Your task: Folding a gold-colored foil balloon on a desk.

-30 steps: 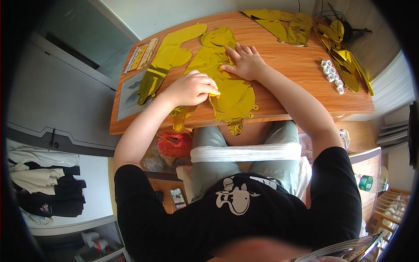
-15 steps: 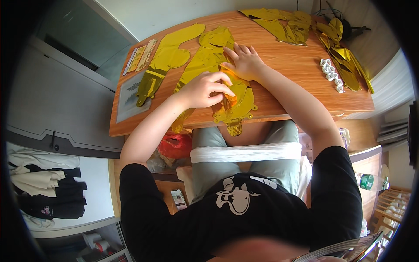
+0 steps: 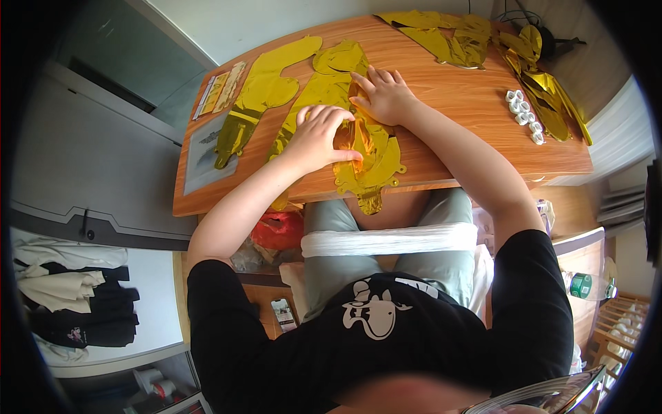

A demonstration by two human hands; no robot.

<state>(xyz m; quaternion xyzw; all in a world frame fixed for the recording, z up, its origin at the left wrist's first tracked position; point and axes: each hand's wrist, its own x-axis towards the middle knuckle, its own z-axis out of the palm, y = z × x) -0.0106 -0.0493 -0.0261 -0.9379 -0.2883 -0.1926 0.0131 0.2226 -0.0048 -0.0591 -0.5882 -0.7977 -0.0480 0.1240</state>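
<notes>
Several flat gold foil balloons lie on the wooden table. Under both hands is a crumpled gold foil balloon point(image 3: 380, 155), its small tabs and tail reaching over the near table edge. My right hand point(image 3: 387, 96) rests on its upper part, palm down with fingers spread. Just to the left, my left hand point(image 3: 318, 141) arches over the folded foil, thumb and fingers apart; its thumb touches the foil. Beneath and beyond the left hand stretches another gold balloon point(image 3: 324, 90). Further left lies a hook-shaped gold balloon point(image 3: 265, 83), spread flat.
More crumpled gold foil point(image 3: 455, 38) lies at the far right, with further foil point(image 3: 548, 96) along the right edge. Several small white rolls point(image 3: 518, 108) stand near it. At the left are a grey-white sheet point(image 3: 203, 155) and a printed card point(image 3: 219, 90). White wrap point(image 3: 389, 240) spans my thighs.
My left hand has shifted slightly left and its fingers have spread away from the thumb, uncovering more of the folded foil. My right hand stays in nearly the same place.
</notes>
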